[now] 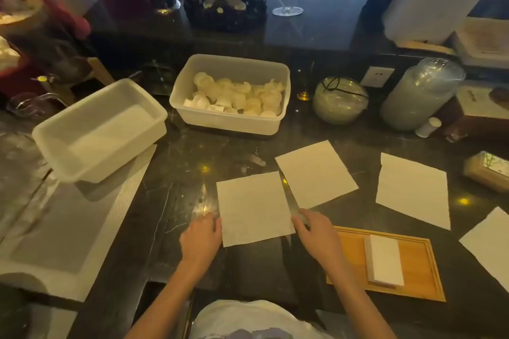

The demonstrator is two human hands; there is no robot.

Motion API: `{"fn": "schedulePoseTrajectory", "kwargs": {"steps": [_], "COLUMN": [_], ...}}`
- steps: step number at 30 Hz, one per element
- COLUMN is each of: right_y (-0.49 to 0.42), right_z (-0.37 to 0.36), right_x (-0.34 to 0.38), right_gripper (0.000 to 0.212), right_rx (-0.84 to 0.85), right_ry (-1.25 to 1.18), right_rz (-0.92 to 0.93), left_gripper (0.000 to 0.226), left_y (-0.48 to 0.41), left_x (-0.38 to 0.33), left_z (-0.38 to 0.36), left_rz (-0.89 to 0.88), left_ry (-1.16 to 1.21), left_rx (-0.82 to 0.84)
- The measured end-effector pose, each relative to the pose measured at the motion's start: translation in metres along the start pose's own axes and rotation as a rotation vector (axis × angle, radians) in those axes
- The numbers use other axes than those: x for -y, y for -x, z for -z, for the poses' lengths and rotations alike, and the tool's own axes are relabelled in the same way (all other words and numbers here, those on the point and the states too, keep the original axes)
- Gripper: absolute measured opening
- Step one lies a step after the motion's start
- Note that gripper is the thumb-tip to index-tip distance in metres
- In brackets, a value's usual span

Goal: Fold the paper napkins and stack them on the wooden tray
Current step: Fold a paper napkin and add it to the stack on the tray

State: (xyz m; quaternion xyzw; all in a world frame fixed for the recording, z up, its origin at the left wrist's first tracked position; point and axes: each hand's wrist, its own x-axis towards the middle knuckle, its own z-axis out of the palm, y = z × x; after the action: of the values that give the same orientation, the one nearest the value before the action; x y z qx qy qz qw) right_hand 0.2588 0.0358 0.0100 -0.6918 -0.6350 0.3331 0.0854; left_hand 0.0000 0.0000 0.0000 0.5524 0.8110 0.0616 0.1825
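Step in hand: start of a fold on the flat white square paper napkin (254, 208), which lies on the dark marble counter (170, 201) just left of the rectangular light wooden tray (413, 259).

Left hand (202, 238) sits at the napkin's left edge, fingers curled onto it; pinched or only pressing, cannot tell. Right hand (316, 231) is at the napkin's right edge, thumb and fingertips touching the paper, looks like an edge grip, not confirmed. Napkin is flat, no crease visible.

On the tray: a small stack of folded white napkins (384, 260), right of tray centre. So some are done, most are not.

Unfolded sheets left: second white napkin (316, 173) beyond the tray, touching the first one's corner; third white napkin (413, 190) beyond the tray's right end; fourth white napkin (487, 245) right of the tray, cut off by the frame.

Next move, my read: lift one edge, bring it over to the opposite edge, align corners, press the crease. Thin paper, likely to skew if both hands don't move together.
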Motion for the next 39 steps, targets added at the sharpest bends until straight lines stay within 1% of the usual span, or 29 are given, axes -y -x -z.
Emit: {"fn": "schedulePoseTrajectory", "kwargs": {"steps": [3, 5, 7, 9, 11, 15, 18, 19, 20, 21, 22, 23, 24, 25, 26, 27, 29, 30, 31, 33, 34, 36, 37, 39], "right_y": [-0.013, -0.021, -0.028, -0.032, -0.034, -0.035, -0.036, -0.037, -0.037, -0.038, -0.039, -0.037, -0.034, -0.03, -0.024, -0.018, -0.003, 0.005, 0.014, 0.028, 0.034, 0.042, 0.043, 0.04], "right_z": [-0.01, -0.017, -0.028, -0.038, -0.049, -0.064, -0.07, -0.071, -0.071, -0.069, -0.066, -0.062, -0.058, -0.055, -0.055, -0.057, -0.064, -0.069, -0.074, -0.082, -0.083, -0.08, -0.074, -0.056], "right_x": [0.009, 0.012, 0.013, 0.013, 0.016, 0.022, 0.022, 0.021, 0.02, 0.019, 0.02, 0.022, 0.027, 0.032, 0.038, 0.044, 0.055, 0.06, 0.064, 0.067, 0.066, 0.059, 0.053, 0.041], "right_gripper": [0.045, 0.039, 0.032, 0.025, 0.025, 0.03, 0.025, 0.023, 0.021, 0.019, 0.018, 0.018, 0.019, 0.019, 0.019, 0.017, 0.015, 0.015, 0.013, 0.008, 0.009, 0.017, 0.02, 0.02], "right_rx": [-0.04, -0.056, -0.076, -0.074, -0.073, -0.064, -0.043, -0.029, -0.013, 0.011, 0.039, 0.079, 0.118, 0.138, 0.143, 0.142, 0.164, 0.195, 0.228, 0.286, 0.318, 0.35, 0.311, 0.152], "right_ry": [0.01, 0.007, 0.013, 0.036, 0.062, 0.176, 0.205, 0.176, 0.104, -0.026, -0.203, -0.396, -0.569, -0.68, -0.742, -0.786, -0.886, -0.933, -0.949, -0.884, -0.82, -0.675, -0.622, -0.589], "right_rz": [-0.035, -0.08, -0.143, -0.222, -0.272, -0.278, -0.279, -0.28, -0.282, -0.299, -0.337, -0.389, -0.437, -0.467, -0.48, -0.48, -0.459, -0.442, -0.42, -0.358, -0.322, -0.243, -0.218, -0.222], "left_gripper": [0.033, 0.033, 0.035, 0.044, 0.05, 0.042, 0.03, 0.024, 0.015, 0.006, 0.005, 0.008, 0.013, 0.021, 0.03, 0.041, 0.059, 0.061, 0.059, 0.05, 0.047, 0.042, 0.039, 0.032], "left_y": [-0.009, -0.014, -0.02, -0.025, -0.028, -0.03, -0.033, -0.035, -0.038, -0.041, -0.043, -0.045, -0.047, -0.048, -0.048, -0.046, -0.036, -0.03, -0.023, -0.017, -0.017, -0.02, -0.021, -0.023], "left_x": [0.006, 0.005, 0.005, 0.003, 0.0, -0.007, -0.008, -0.007, -0.005, -0.002, 0.001, 0.004, 0.008, 0.013, 0.017, 0.018, 0.014, 0.01, 0.006, -0.003, -0.005, -0.007, -0.007, -0.004], "left_z": [-0.008, -0.013, -0.023, -0.033, -0.044, -0.06, -0.062, -0.06, -0.056, -0.051, -0.043, -0.033, -0.025, -0.021, -0.018, -0.018, -0.023, -0.026, -0.028, -0.027, -0.026, -0.022, -0.017, 0.0], "left_rz": [0.067, 0.126, 0.195, 0.26, 0.305, 0.324, 0.267, 0.241, 0.217, 0.226, 0.292, 0.361, 0.423, 0.475, 0.503, 0.512, 0.489, 0.466, 0.448, 0.43, 0.429, 0.434, 0.425, 0.35], "left_ry": [0.047, 0.077, 0.074, 0.068, 0.085, 0.082, 0.076, 0.119, 0.26, 0.54, 0.914, 1.279, 1.592, 1.782, 1.845, 1.827, 1.697, 1.658, 1.647, 1.666, 1.675, 1.621, 1.582, 1.516], "left_rx": [-0.025, 0.005, 0.101, 0.213, 0.284, 0.3, 0.333, 0.356, 0.352, 0.346, 0.332, 0.314, 0.287, 0.265, 0.278, 0.338, 0.553, 0.648, 0.701, 0.693, 0.649, 0.554, 0.54, 0.595]}}
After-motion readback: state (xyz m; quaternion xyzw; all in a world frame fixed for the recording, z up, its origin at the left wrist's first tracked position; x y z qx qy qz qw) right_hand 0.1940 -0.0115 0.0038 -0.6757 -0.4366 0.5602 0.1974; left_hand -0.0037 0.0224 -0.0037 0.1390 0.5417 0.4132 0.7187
